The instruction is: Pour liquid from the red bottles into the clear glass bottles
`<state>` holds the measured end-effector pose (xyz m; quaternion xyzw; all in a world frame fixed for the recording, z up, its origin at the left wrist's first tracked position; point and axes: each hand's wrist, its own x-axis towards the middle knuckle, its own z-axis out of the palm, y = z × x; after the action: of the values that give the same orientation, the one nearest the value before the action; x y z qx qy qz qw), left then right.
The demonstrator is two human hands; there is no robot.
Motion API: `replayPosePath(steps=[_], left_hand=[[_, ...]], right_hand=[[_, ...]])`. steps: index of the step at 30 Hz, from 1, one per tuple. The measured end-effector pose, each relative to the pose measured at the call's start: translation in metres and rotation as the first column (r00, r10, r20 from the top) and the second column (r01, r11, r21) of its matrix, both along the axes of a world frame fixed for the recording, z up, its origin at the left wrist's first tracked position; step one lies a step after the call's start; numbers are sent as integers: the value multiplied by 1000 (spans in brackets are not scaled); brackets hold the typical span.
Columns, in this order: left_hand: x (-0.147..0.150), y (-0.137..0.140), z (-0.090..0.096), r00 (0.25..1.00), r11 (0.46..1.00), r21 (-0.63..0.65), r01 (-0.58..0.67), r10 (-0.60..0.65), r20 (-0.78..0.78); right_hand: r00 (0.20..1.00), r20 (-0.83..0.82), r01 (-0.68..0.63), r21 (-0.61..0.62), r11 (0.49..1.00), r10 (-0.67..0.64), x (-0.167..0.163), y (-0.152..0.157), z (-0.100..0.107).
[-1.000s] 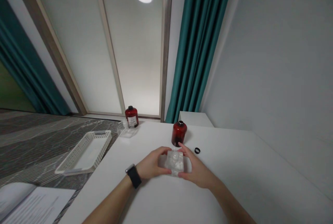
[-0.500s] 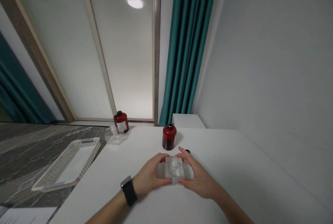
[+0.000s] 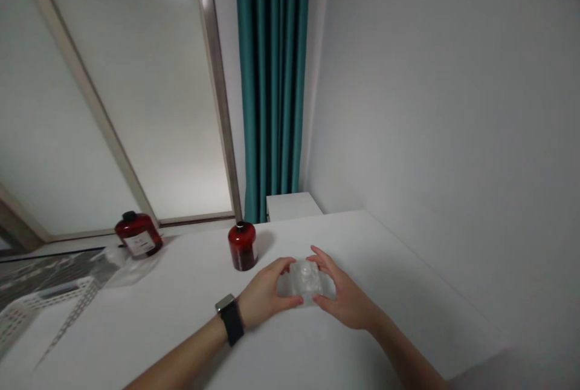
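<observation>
My left hand (image 3: 268, 292), a black-strapped watch on its wrist, curls around the left side of a small transparent plastic block-like piece (image 3: 306, 277) with a rounded bulge on top. On the opposite side, my right hand (image 3: 341, 294) grips the same piece between thumb and fingers, its index finger raised a little. The piece is low over the white table (image 3: 281, 354); whether it rests on the surface I cannot tell. Beyond my left hand a dark red bottle (image 3: 243, 247) with a black top stands upright.
Farther left is another red bottle (image 3: 138, 235) with a white label, beside transparent plastic packaging (image 3: 131, 273). A white perforated basket (image 3: 67, 299) lies at the left edge. Behind the table are a white box-like unit (image 3: 294, 206) and a green curtain (image 3: 274, 87). A wall borders the right.
The view has turned right, so bottles, basket and curtain appear farther left. Both hands keep hold of the plastic piece. A small black object behind my right hand is now out of sight.
</observation>
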<state>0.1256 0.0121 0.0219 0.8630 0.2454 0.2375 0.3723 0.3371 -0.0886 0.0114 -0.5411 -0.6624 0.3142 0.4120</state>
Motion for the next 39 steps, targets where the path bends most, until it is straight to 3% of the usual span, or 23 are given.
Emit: replayPosePath(steps=[9,16,18,21,24,27,31,39], left_hand=[[75,14,-18,998,997,28,67,-66,-25],[102,19,-20,995,995,33,99,-98,-28],[105,17,-22,997,996,28,80,-80,-8],[105,13,-25,998,998,27,51,-51,25],[98,8,-24,996,996,55,63,-66,53],[85,3,-17,994,990,121,65,-75,77],[69,-4,-11,989,984,122,128,-135,53],[79,-7,-22,983,984,-24,174,-172,67]], right_hand=[[994,-77,74,19,997,-72,60,-9,-20],[980,-80,189,84,978,-182,77,-13,-33],[950,-72,310,103,945,-304,75,-18,-40],[844,-32,533,170,829,-536,63,-33,-48],[779,105,570,292,768,-618,42,-52,-47],[759,298,462,380,802,-579,21,-61,-41],[694,500,359,383,851,-518,6,-53,-39],[594,616,434,296,851,-518,8,-37,-42]])
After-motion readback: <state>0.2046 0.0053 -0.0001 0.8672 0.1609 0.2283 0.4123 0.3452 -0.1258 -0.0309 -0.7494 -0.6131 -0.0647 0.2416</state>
